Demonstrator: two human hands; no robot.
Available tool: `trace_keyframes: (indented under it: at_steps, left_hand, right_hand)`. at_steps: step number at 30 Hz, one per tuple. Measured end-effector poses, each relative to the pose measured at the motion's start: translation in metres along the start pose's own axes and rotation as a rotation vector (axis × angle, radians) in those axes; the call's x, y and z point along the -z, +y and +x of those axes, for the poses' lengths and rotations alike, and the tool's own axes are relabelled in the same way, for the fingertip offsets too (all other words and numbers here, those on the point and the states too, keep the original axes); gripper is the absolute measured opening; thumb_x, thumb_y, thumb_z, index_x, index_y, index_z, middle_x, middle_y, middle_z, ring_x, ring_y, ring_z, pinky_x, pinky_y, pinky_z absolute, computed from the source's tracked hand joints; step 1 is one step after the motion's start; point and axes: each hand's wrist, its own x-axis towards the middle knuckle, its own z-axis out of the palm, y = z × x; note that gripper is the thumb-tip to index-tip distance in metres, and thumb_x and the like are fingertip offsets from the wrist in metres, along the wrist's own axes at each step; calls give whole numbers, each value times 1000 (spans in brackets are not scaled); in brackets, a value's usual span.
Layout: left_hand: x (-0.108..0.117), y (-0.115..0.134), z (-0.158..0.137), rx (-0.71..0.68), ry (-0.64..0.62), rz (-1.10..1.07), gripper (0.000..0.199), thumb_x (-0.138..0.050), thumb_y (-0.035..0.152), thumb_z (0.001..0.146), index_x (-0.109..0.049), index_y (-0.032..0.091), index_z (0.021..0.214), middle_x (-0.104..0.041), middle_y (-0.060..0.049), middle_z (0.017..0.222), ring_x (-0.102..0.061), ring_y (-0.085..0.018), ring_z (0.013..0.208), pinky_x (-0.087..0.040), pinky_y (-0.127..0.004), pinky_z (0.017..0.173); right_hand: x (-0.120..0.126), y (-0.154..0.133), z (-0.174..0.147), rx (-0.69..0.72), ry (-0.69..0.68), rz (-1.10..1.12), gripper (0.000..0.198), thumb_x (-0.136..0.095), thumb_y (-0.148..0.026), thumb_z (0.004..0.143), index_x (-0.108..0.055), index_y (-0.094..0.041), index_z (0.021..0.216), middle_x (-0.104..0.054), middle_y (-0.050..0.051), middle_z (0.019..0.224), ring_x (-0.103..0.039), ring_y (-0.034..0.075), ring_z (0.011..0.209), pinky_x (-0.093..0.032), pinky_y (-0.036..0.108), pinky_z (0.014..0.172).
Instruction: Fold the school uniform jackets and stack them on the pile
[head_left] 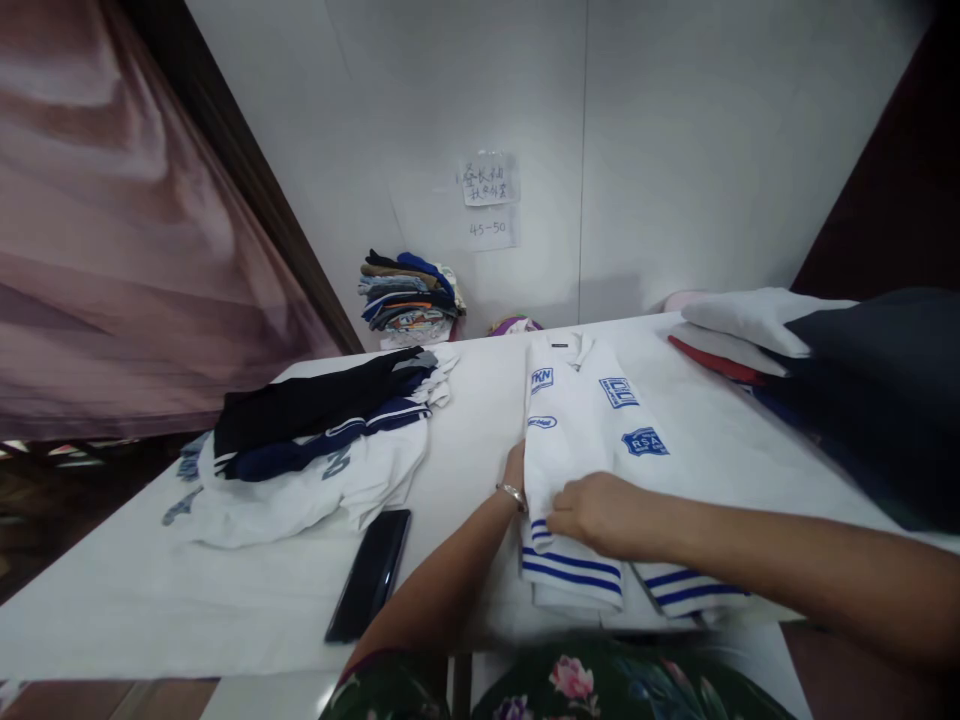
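Observation:
A white shirt (592,430) with an open neck, blue patches and blue-striped hems lies on the white table (465,430), its neck away from me. Its left side is folded inward, with a striped cuff on top. My right hand (600,512) is closed on the fabric by that cuff, thumb and fingers pressed together. At the shirt's left edge, my left hand (515,468) reaches against the folded side. Its fingers are hidden by the cloth, so their grip cannot be seen.
Left of the shirt lies a loose pile of black, navy and white garments (322,430), with a black phone (369,575) nearer me. A stack of folded clothes (409,300) stands at the back. Dark and grey clothes (885,390) are heaped on the right. Paper notes (491,200) hang on the wall.

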Motion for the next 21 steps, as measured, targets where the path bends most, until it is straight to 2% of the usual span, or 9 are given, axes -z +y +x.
trace_keyframes:
  at_steps: [2, 4, 7, 10, 12, 15, 18, 21]
  left_hand:
    - [6, -1, 1, 8, 28, -53, 28, -43, 25, 88, -68, 16, 95, -72, -7, 103, -62, -20, 100, -50, -28, 83]
    - [10, -3, 2, 32, 78, -155, 33, -39, 29, 91, -66, 15, 102, -70, -7, 110, -62, -18, 101, -50, -27, 84]
    - [9, -3, 4, 67, 78, -284, 30, -47, 33, 90, -65, 14, 104, -70, -9, 110, -63, -17, 100, -49, -28, 87]
    - [1, -1, 7, 52, -28, -310, 28, -57, 24, 83, -62, 15, 110, -70, -8, 108, -65, -17, 96, -50, -29, 85]
    - [-5, -1, 9, 11, -63, -262, 27, -57, 18, 82, -63, 15, 108, -70, -7, 108, -65, -18, 96, -50, -29, 86]
    - [-11, -3, 7, -58, -43, -114, 27, -53, 15, 81, -63, 17, 107, -70, -5, 108, -63, -18, 98, -48, -31, 89]
    - [-12, -7, 1, -124, 59, 70, 38, -55, 16, 78, -58, 17, 117, -67, -7, 112, -60, -21, 104, -45, -35, 94]
    - [-13, -10, -4, -191, 182, 271, 53, -59, 16, 74, -52, 15, 127, -57, -12, 128, -48, -25, 122, -36, -39, 105]
  right_hand:
    - [-32, -4, 0, 9, -33, -37, 24, -45, -17, 84, -67, -26, 90, -69, 4, 83, -62, 19, 75, -46, 31, 61]
    - [-46, -3, -1, -7, -31, -46, 23, -44, -20, 84, -66, -27, 88, -69, 2, 83, -62, 19, 74, -45, 30, 59]
    - [-41, 0, -3, -34, 3, -53, 23, -42, -20, 86, -64, -24, 88, -68, 3, 83, -61, 18, 73, -45, 30, 60]
    - [-31, -1, -6, -87, 20, -87, 23, -42, -18, 84, -63, -23, 89, -68, 4, 83, -62, 17, 72, -45, 29, 60]
    - [-30, -3, -7, -109, -13, -104, 24, -41, -21, 82, -63, -28, 87, -68, 1, 82, -62, 17, 70, -45, 29, 57]
    - [-35, -6, -9, -115, -72, -114, 26, -40, -26, 80, -64, -34, 84, -68, -2, 79, -63, 18, 66, -46, 30, 52]
    - [-40, -5, -13, -143, -94, -77, 26, -42, -26, 80, -67, -32, 84, -69, -2, 80, -64, 19, 67, -48, 31, 54]
    - [-34, 0, -16, -123, -150, 100, 20, -53, -31, 80, -71, -31, 87, -71, -2, 85, -66, 19, 74, -50, 29, 58]
